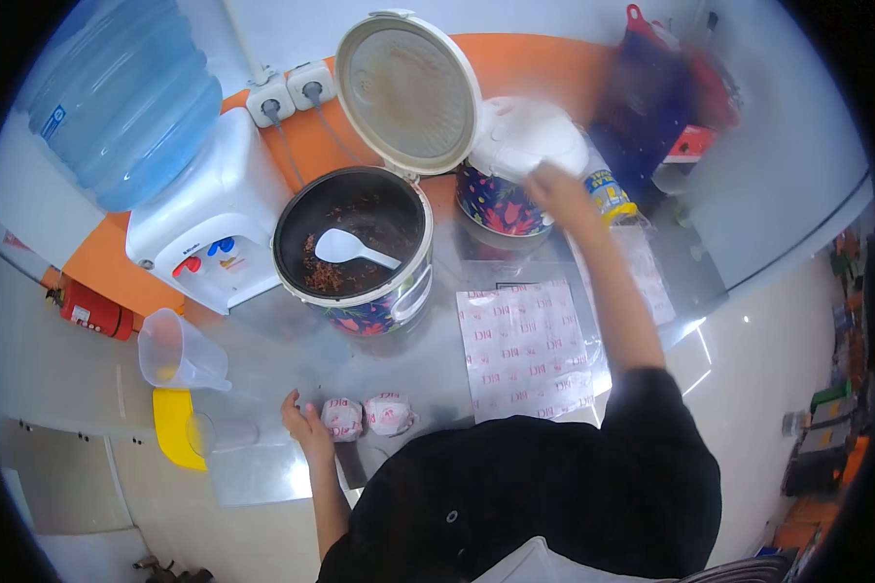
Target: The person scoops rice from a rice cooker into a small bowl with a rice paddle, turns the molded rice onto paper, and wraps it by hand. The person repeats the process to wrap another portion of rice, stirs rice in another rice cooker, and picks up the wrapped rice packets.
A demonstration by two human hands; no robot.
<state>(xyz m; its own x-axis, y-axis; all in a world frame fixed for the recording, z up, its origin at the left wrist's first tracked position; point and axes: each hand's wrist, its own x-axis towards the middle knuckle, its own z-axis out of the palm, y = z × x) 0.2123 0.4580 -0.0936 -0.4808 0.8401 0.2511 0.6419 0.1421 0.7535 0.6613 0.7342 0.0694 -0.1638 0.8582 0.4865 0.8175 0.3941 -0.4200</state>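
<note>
My left hand (306, 423) rests on the steel table, fingers apart and holding nothing. Right beside it sit two paper-wrapped bundles, one (343, 420) near my thumb and another (389, 415) to its right. My right hand (555, 191) reaches to the front edge of the white lid (529, 138) of a floral rice cooker (502, 200); its fingers are partly hidden, so the grip is unclear. To the left stands an uncovered rice cooker (357, 313), its lid (407, 91) raised. Inside its dark pot, a white rice paddle (341, 246) lies near some reddish-brown rice (323, 275).
Printed wrapping paper (525, 350) lies flat at the table's front right. A water dispenser (197, 211) stands at left, beside a clear plastic jug (182, 350) and a yellow item (175, 426). Cords run from wall sockets (270, 102). A fire extinguisher (95, 310) is far left.
</note>
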